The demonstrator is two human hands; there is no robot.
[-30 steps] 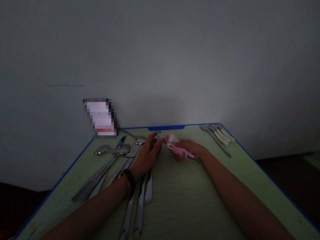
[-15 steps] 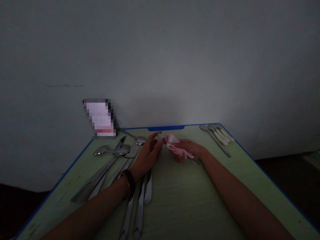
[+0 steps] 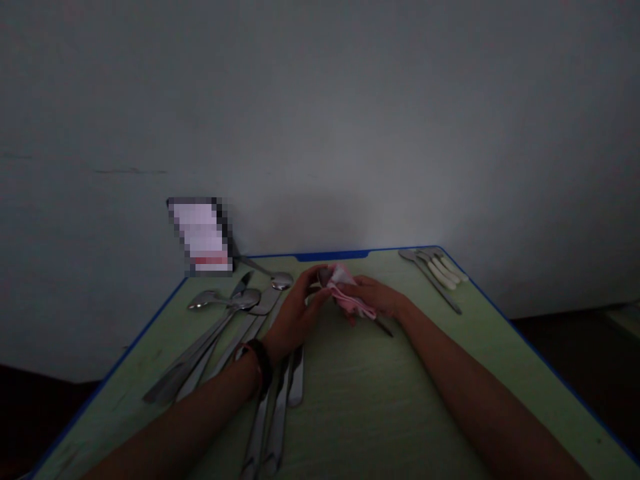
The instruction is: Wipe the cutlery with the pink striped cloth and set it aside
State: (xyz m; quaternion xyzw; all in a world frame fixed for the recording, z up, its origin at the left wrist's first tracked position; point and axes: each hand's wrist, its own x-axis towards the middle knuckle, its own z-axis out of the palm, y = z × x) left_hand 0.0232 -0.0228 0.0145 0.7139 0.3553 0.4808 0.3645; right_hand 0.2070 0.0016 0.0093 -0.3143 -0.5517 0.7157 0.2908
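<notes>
My left hand [image 3: 299, 303] is curled round the rounded head of a metal spoon [image 3: 324, 275], with thumb and fingers at its edge. My right hand [image 3: 377, 295] grips a pink and white cloth [image 3: 350, 303] folded round the middle of the same spoon. Its thin handle end sticks out below the cloth, toward me. Cloth and fingers cover the rest of the spoon. Under and beside my left forearm, which wears a dark bracelet, lie loose metal spoons [image 3: 245, 299] and knives [image 3: 296, 380]; the forearm hides part of them.
On the green table [image 3: 380, 400] with a blue rim, a long-handled utensil [image 3: 433, 283] and several white-handled pieces of cutlery [image 3: 443, 272] lie at the back right. A blurred phone-like screen [image 3: 203, 237] stands at the back left. A pale wall [image 3: 320, 133] rises behind.
The spoon has turned a little in my hands, its rounded head now showing and more handle sticking out below the cloth. The cloth has shifted slightly left along it.
</notes>
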